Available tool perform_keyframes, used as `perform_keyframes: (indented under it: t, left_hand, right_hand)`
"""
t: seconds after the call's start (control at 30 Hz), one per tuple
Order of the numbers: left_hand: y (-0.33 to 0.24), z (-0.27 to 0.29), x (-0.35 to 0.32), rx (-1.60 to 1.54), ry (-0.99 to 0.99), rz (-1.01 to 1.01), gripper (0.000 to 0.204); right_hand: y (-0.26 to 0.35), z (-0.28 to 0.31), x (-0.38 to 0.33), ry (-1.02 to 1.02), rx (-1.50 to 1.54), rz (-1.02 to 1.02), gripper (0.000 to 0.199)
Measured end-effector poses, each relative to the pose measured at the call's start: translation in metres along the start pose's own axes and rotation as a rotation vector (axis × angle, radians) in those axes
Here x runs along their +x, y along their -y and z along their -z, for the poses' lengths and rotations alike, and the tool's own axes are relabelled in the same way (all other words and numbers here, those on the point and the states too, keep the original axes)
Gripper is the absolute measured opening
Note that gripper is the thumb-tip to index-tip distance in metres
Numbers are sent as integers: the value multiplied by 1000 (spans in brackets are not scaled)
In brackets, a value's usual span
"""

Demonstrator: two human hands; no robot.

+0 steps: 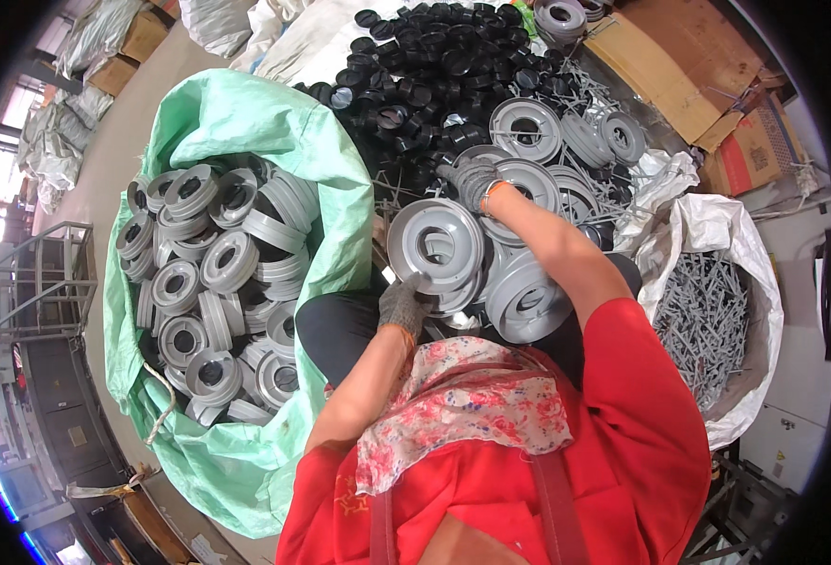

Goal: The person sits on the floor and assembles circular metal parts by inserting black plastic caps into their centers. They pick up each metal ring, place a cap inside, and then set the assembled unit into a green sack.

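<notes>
The gloved left hand point(402, 303) pinches the near rim of a grey plastic spool disc point(434, 243), tilting it up as if to keep its face clear. The gloved right hand point(473, 179), just beyond it, rests curled on another grey disc point(532, 179) atop the pile, apparently steadying it; whether it grips, I cannot tell.

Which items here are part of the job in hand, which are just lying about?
In hand: left hand on grey disc; right hand on grey disc pile; black caps; green sack of finished spools.
Lying about: cardboard boxes; white sack of grey rods.
</notes>
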State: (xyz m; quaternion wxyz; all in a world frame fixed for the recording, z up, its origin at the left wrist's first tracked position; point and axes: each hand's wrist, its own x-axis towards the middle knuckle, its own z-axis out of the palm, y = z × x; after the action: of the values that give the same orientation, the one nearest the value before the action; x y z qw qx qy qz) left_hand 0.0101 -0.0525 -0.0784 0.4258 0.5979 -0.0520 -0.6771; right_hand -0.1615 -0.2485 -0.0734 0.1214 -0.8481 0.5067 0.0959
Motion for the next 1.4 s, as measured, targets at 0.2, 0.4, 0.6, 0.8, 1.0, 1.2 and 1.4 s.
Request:
perform_keyframes:
  t: [0.2, 0.4, 0.6, 0.8, 1.0, 1.2, 1.4]
  left_hand:
    - [17, 16, 30, 648, 187, -306, 28]
    - [15, 8, 55, 296, 45, -184, 32]
    - [-19, -15, -21, -159, 303, -322, 39]
    - [-25, -20, -77, -72, 487, -438, 37]
    - [-36, -17, -98, 19, 594, -301, 45]
    - [-43, -10, -98, 124, 605, -181, 58]
    - [-36, -27, -113, -27, 623, -310, 57]
  right_hand:
    - [-15, 24, -41, -445, 442, -83, 78]
    - [14, 39, -88, -380, 410, 117, 78]
    - [31, 49, -139, -315, 521, 124, 75]
    - [60, 36, -165, -404, 495, 327, 65]
    - [65, 42, -183, -419, 471, 401, 63]
    - [66, 33, -192, -370, 223, 613, 59]
    - [76, 45, -202, -409, 538, 331, 60]
